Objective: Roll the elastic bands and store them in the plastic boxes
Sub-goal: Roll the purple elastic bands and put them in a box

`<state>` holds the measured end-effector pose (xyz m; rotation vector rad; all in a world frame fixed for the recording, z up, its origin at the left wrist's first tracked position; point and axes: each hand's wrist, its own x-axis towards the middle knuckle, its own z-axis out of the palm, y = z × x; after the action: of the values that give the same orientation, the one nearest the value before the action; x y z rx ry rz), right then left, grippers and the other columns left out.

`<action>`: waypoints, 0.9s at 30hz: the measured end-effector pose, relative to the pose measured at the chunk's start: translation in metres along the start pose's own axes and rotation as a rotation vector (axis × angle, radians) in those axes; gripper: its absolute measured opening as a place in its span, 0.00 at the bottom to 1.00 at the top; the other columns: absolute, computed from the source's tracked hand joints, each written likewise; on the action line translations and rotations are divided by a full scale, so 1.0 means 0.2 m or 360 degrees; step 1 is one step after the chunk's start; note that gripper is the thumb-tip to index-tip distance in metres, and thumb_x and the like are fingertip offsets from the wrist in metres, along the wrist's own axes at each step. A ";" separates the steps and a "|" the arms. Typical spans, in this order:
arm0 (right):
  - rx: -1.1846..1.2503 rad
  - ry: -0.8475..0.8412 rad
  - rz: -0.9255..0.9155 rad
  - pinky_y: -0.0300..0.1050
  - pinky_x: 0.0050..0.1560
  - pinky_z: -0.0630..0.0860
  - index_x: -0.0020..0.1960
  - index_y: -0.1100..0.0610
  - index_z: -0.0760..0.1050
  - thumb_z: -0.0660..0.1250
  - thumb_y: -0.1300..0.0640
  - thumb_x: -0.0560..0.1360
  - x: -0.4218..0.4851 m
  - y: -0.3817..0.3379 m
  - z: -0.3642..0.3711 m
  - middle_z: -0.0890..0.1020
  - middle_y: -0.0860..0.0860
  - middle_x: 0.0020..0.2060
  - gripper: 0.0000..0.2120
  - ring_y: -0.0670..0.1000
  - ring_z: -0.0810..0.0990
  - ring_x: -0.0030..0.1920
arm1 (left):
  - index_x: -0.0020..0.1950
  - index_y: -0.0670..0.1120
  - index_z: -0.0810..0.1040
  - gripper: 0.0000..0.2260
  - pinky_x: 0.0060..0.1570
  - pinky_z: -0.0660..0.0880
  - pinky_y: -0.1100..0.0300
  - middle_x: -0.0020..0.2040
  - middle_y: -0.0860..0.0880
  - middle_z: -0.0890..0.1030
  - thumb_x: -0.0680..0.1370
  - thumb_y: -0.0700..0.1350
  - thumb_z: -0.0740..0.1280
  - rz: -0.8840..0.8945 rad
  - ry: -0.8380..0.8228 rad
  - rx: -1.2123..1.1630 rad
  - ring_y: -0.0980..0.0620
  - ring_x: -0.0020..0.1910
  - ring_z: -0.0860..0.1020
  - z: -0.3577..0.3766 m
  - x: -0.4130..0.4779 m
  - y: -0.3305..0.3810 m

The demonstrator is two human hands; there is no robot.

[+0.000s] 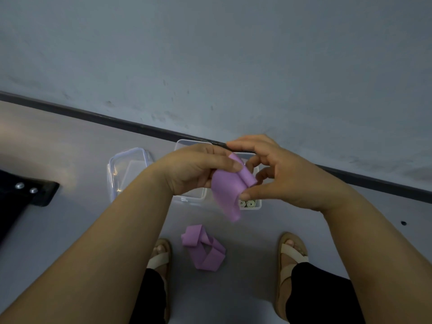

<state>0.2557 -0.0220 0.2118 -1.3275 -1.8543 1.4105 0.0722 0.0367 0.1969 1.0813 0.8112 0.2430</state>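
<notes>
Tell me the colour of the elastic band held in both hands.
The elastic band is light purple, clearest in the head view.

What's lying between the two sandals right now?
A loose, folded purple band lies between the left sandal and the right sandal, shown in the head view.

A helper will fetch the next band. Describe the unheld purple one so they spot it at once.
On the grey floor, look between the two sandalled feet. A purple elastic band lies there in loose folds. Unlike the held purple band, nothing touches it; unlike the pale bands in the box, it is unrolled.
</notes>
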 end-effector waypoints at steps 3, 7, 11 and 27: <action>-0.0019 -0.0089 -0.0007 0.38 0.48 0.77 0.62 0.37 0.67 0.76 0.57 0.65 0.00 -0.01 0.00 0.66 0.33 0.62 0.32 0.40 0.74 0.51 | 0.42 0.43 0.82 0.06 0.41 0.78 0.62 0.39 0.46 0.82 0.69 0.40 0.66 -0.0047 -0.0113 0.0011 0.52 0.39 0.80 0.01 -0.01 0.00; 0.0027 -0.0120 -0.0008 0.38 0.47 0.77 0.62 0.40 0.69 0.77 0.57 0.64 -0.01 -0.02 0.00 0.69 0.33 0.61 0.31 0.43 0.75 0.51 | 0.38 0.44 0.84 0.06 0.37 0.78 0.64 0.37 0.47 0.82 0.68 0.40 0.66 -0.0066 -0.0173 0.0018 0.54 0.36 0.80 0.00 -0.01 0.00; 0.0033 -0.0056 -0.0002 0.38 0.45 0.76 0.60 0.44 0.73 0.77 0.59 0.64 -0.01 -0.02 0.00 0.72 0.37 0.60 0.28 0.44 0.76 0.49 | 0.39 0.43 0.84 0.05 0.37 0.78 0.63 0.39 0.46 0.83 0.68 0.40 0.67 -0.0074 -0.0174 -0.0010 0.53 0.37 0.81 0.00 0.00 0.00; 0.0515 0.0138 -0.0021 0.48 0.50 0.79 0.53 0.45 0.75 0.75 0.61 0.59 -0.03 -0.03 0.00 0.81 0.47 0.51 0.25 0.56 0.78 0.47 | 0.35 0.45 0.85 0.06 0.34 0.77 0.66 0.35 0.49 0.84 0.60 0.44 0.72 0.0115 -0.0080 -0.0103 0.56 0.34 0.81 0.02 -0.01 0.00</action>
<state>0.2558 -0.0262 0.2192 -1.1905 -1.4999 1.5426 0.0733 0.0331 0.1979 1.0530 0.7159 0.2997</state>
